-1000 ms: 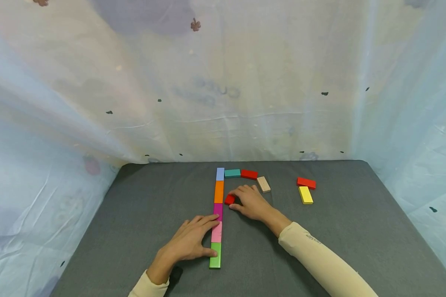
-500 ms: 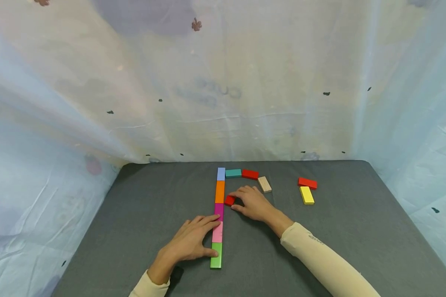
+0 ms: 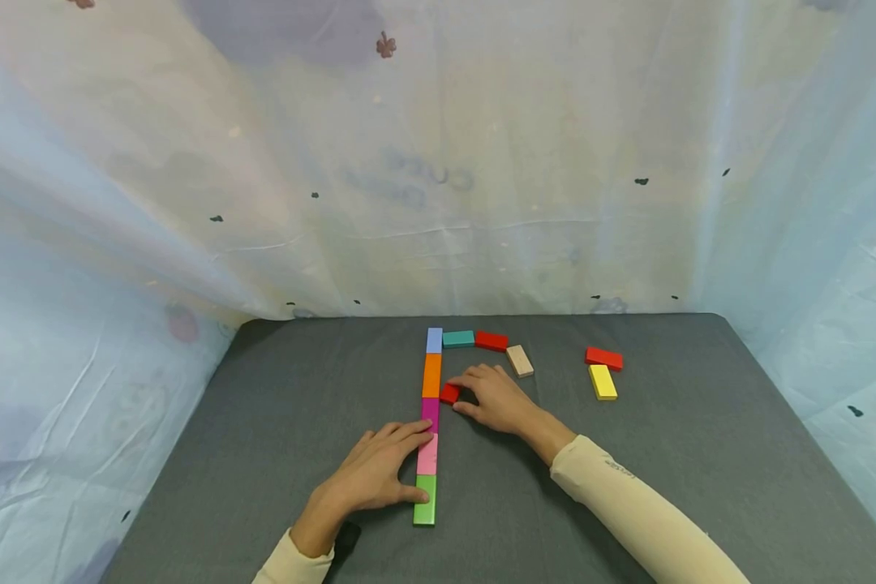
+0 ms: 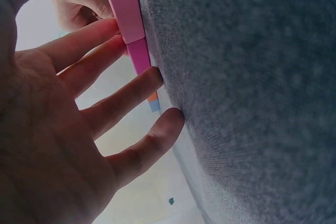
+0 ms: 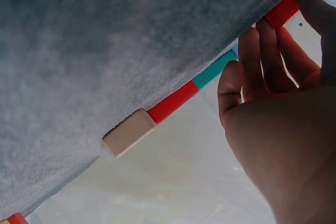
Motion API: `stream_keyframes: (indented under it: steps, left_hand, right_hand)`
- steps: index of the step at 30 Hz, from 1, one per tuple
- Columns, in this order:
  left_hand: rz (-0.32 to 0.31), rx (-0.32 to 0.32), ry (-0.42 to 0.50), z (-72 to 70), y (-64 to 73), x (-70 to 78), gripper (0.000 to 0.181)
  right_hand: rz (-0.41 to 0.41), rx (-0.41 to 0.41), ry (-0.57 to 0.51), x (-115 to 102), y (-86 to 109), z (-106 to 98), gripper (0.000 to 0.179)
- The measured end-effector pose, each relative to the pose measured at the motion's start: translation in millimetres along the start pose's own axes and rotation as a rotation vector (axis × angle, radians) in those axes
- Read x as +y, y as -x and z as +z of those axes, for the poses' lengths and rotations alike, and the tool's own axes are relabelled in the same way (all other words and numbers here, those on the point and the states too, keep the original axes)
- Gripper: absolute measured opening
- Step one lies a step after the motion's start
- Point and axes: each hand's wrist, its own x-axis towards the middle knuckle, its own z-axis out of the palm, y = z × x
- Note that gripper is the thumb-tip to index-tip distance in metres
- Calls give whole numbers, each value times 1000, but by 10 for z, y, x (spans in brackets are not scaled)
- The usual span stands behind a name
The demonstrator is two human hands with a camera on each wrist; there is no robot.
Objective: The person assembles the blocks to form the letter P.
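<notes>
A straight column of blocks runs away from me: a green block (image 3: pixel 425 511), a pink block (image 3: pixel 427 458), a magenta block (image 3: pixel 430 412), an orange block (image 3: pixel 431 375) and a light blue block (image 3: pixel 434 341). My left hand (image 3: pixel 375 470) rests along its left side, thumb on the green block and fingertips on the pink and magenta ones, fingers spread and fairly straight in the left wrist view. My right hand (image 3: pixel 498 400) pinches a red block (image 3: pixel 449 393) between thumb and fingers, its left end against the column near the magenta block; my fingers partly hide it.
From the column's far end a teal block (image 3: pixel 458 339), another red block (image 3: pixel 491 341) and a bare wood block (image 3: pixel 520 361) curve to the right. Farther right, a red block (image 3: pixel 603 358) touches a yellow block (image 3: pixel 603 382). Grey cloth (image 3: pixel 263 405) covers the table; a pale curtain hangs behind.
</notes>
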Motion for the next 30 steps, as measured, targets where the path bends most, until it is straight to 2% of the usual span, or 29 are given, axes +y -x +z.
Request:
stream_keyframes:
  steps: [6,11,18,30]
  left_hand:
    - [11,2,-7,-4,-15,12,87]
    - [9,7,-7,6,-21,15,87]
    - [-5,6,1,6,-17,6,87]
    - [0,15,9,12,4,-1,87]
  right_hand:
    - [-1,12,13,61,21,8,45]
    - [0,28,15,147,132,-56,46]
    - [18,82,53,430,393,-170,47]
    - [143,176,117,980,908,-446,49]
